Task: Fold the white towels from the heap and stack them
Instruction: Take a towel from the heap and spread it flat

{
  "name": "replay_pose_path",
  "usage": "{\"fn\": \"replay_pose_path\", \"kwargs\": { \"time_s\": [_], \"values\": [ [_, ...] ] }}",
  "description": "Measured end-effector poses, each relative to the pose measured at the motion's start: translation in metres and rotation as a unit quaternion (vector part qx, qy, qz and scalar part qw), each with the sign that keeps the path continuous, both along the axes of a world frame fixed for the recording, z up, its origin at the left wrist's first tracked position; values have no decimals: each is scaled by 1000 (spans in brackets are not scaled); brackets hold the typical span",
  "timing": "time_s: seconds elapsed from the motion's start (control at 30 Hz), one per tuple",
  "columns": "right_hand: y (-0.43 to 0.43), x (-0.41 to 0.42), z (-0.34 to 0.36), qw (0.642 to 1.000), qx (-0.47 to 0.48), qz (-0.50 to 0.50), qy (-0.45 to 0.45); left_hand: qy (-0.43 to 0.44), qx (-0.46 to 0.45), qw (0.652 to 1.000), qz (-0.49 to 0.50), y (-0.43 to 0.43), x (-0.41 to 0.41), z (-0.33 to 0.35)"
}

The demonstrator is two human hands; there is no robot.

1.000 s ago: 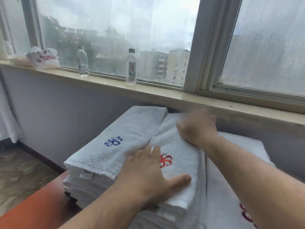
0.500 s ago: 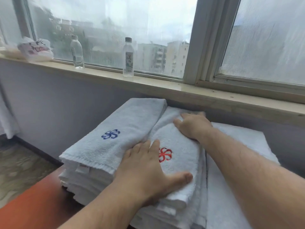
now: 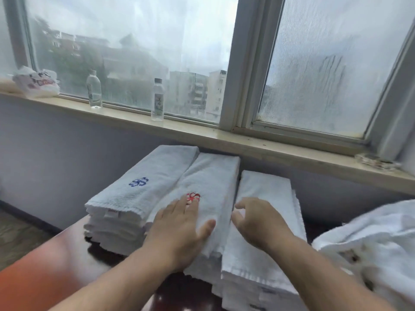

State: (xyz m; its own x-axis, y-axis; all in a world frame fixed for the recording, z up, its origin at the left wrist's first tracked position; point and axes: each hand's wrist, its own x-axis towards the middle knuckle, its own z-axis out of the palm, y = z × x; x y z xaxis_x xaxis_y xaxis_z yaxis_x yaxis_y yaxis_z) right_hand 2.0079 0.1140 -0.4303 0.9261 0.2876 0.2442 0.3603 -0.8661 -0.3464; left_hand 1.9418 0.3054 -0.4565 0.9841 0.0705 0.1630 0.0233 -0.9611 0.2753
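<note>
The left hand point(image 3: 179, 227) lies flat on the top towel point(image 3: 213, 173) of the middle pile. Its fingers are straight and a little spread, and the thumb sticks out to the side. It holds nothing and just presses down. Its fingertips reach a red flower mark point(image 3: 193, 197) sewn on that towel.

The right hand point(image 3: 258, 221) is just beside the left hand, over the near part of the right pile point(image 3: 266, 189). Its fingers are loosely bent and it grips nothing. I cannot tell if it touches the towel under it or hangs just above it.

On the other side of the left hand is the left pile point(image 3: 157, 167), with a blue flower mark point(image 3: 138, 182) on top. The three piles of folded white towels sit side by side, close together.

Out past the right hand lies the heap point(image 3: 370, 239) of white towels, soft and crumpled, with a few dark spots.

Under the arms and the piles is a dark shiny table point(image 3: 45, 265).

Beyond the hands is a grey wall, and above it a pale window sill point(image 3: 202, 133). Far ahead and off to the left-hand side, two clear bottles point(image 3: 94, 89) point(image 3: 157, 99) stand upright on it, apart from each other. Farther that way lies a crumpled white bag point(image 3: 36, 83) with red print. The window glass is misty.
</note>
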Motion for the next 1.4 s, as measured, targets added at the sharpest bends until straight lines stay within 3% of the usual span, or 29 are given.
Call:
{"fn": "replay_pose_path", "kwargs": {
  "time_s": [0.13, 0.37, 0.67, 0.97, 1.13, 1.23, 1.4],
  "values": [
    [-61, -68, 4, 992, 109, -40, -48, -39, -58, 997, -42, -34, -39, 9],
    [-190, -150, -20, 970, 152, -178, -62, -123, -102, 976, -149, -135, -84, 13],
    [-306, -204, -64, 931, 241, -266, -59, -81, -137, 956, -246, -249, -103, -25],
    [-308, -159, -98, 895, 359, -262, -23, -43, -216, 948, -231, -290, -75, -52],
    [-328, -150, -104, 883, 401, -245, -13, -156, -325, 909, -209, -310, -55, -55],
    [-325, -148, -101, 884, 409, -225, -25, -250, -262, 917, -165, -309, -47, -69],
    [-303, -157, -92, 896, 436, -79, 6, -238, -324, 913, -73, -304, -34, -75]
  ]
}}
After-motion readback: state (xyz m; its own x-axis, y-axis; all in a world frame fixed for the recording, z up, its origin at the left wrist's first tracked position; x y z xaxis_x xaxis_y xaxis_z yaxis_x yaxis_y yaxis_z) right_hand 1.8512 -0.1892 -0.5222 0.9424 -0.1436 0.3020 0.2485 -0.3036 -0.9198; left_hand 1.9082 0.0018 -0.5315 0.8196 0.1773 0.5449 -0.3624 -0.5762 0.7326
